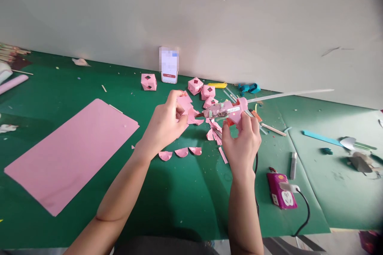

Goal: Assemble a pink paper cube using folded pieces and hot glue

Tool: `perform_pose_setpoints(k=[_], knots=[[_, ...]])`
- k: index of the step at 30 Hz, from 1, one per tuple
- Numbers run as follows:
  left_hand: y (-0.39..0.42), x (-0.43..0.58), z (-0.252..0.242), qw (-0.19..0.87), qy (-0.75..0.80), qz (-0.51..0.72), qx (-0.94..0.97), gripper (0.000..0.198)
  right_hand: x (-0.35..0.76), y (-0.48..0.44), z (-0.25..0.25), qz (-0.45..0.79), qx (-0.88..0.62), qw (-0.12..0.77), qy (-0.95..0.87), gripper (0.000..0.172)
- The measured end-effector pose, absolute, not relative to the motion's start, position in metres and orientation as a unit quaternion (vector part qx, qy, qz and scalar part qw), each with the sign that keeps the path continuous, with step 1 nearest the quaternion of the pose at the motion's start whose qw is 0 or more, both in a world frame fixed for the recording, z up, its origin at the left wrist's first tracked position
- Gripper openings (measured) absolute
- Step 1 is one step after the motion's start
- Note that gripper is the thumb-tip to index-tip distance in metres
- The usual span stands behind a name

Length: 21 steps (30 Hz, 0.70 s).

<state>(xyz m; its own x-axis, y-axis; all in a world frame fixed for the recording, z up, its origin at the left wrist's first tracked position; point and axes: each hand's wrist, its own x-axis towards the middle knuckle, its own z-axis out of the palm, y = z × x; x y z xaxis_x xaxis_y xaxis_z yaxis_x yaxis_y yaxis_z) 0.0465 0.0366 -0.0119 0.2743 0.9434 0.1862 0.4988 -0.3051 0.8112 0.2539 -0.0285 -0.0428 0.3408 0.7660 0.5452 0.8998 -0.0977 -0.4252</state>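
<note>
My left hand (pixel 166 125) is closed around a folded pink paper piece (pixel 188 108), held above the green table. My right hand (pixel 241 141) grips a pink hot glue gun (pixel 229 109), its nozzle pointing left at the paper piece. A long clear glue stick (pixel 293 94) juts out of the gun's back to the right. Three small pink paper petals (pixel 181 152) lie on the mat below my left hand. More pink scraps (pixel 216 134) lie under the gun.
A large pink sheet (pixel 72 151) covers the left of the green mat (pixel 179 191). Pink paper cubes (pixel 149 81) and a phone (pixel 169 65) stand by the wall. A pink power strip (pixel 281 190), a grey pen (pixel 293 165) and turquoise scraps (pixel 320 137) lie at right.
</note>
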Motion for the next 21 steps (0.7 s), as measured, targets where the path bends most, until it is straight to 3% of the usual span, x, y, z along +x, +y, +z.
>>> perform_pose_setpoints(k=[8, 13, 21], knots=[[0.036, 0.044, -0.007, 0.336, 0.493, 0.359, 0.718, 0.041, 0.259, -0.026, -0.047, -0.093, -0.752, 0.338, -0.558, 0.034], [0.034, 0.045, -0.005, 0.347, 0.483, 0.374, 0.712, 0.035, 0.282, -0.017, -0.058, -0.049, -0.796, 0.305, -0.521, 0.05], [0.033, 0.043, -0.008, 0.345, 0.471, 0.381, 0.717, 0.037, 0.319, -0.002, -0.09, 0.11, -0.908, 0.11, -0.39, 0.048]])
